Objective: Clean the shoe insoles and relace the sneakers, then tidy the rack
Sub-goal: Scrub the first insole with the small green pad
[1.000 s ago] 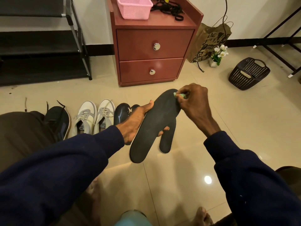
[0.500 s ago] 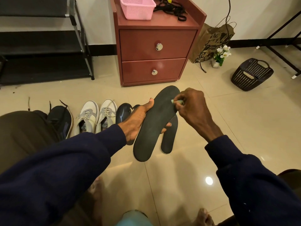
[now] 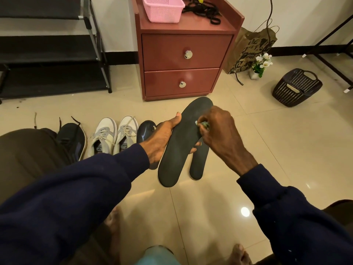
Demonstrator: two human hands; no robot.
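1. Curled round the long edge of a dark insole (image 3: 179, 153), thumb on top: left hand (image 3: 162, 139).
2. Pinching a small greenish wad (image 3: 203, 124) against that insole's forepart: right hand (image 3: 219, 134).
3. On the floor at 4 o'clock of it: second insole (image 3: 197, 165).
4. Lined up at 9 o'clock: dark shoe (image 3: 146, 131), white sneakers (image 3: 114, 136), black sneaker (image 3: 71, 138).
5. At 12 o'clock: red cabinet (image 3: 181, 52); at 10 o'clock: black rack (image 3: 47, 54).

Holds a black insole (image 3: 179, 150) in the left hand (image 3: 160, 138), in front of the two-drawer cabinet (image 3: 181, 52). Pinches a small green-and-white piece (image 3: 203, 124) against it with the right hand (image 3: 221, 134). Keeps a second insole (image 3: 198, 163) on the floor there.
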